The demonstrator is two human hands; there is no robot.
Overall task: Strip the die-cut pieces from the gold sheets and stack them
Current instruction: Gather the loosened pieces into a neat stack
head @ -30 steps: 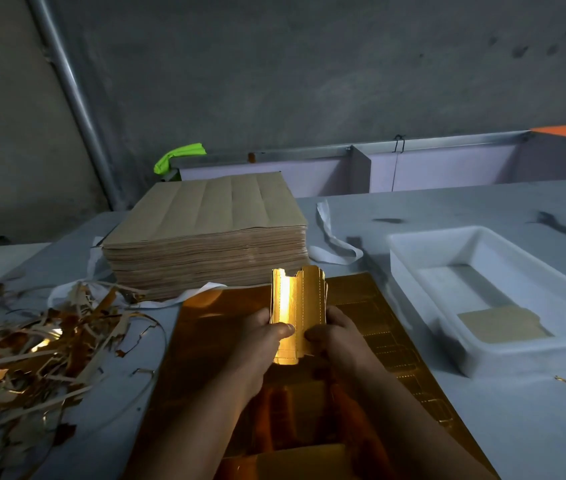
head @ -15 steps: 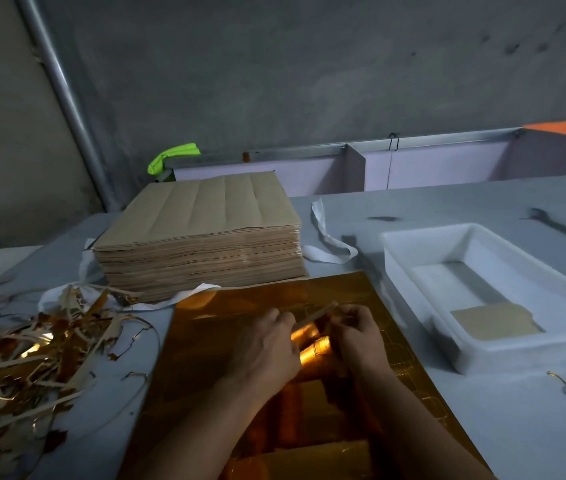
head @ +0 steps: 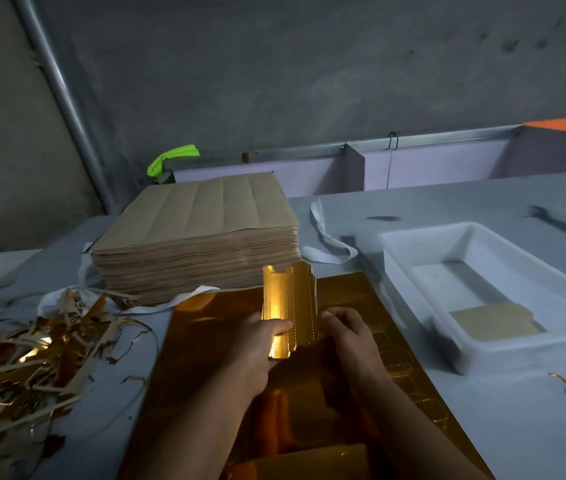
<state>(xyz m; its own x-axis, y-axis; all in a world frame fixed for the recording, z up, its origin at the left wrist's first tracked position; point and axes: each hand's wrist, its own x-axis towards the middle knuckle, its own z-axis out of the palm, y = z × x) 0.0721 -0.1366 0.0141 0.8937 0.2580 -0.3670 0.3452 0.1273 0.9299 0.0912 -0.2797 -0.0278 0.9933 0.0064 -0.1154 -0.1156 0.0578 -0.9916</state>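
Note:
A small bundle of gold die-cut pieces (head: 290,299) stands upright over the gold sheet (head: 212,341) lying on the table in front of me. My left hand (head: 260,344) grips the bundle's left side, thumb across its shiny face. My right hand (head: 347,332) pinches its right edge. Die-cut outlines show in the sheet to the right of my hands. Another brown-backed piece (head: 493,322) lies in the white tray (head: 413,251) at the right.
A thick stack of brown-backed sheets (head: 198,237) sits behind the gold sheet. Gold and brown waste strips (head: 25,348) pile up at the left. White strapping (head: 326,240) lies near the stack. A grey wall and trough run along the back.
Half a second ago the bundle was low and flat between my hands on the sheet; now both hands hold it raised and upright, as one second ago.

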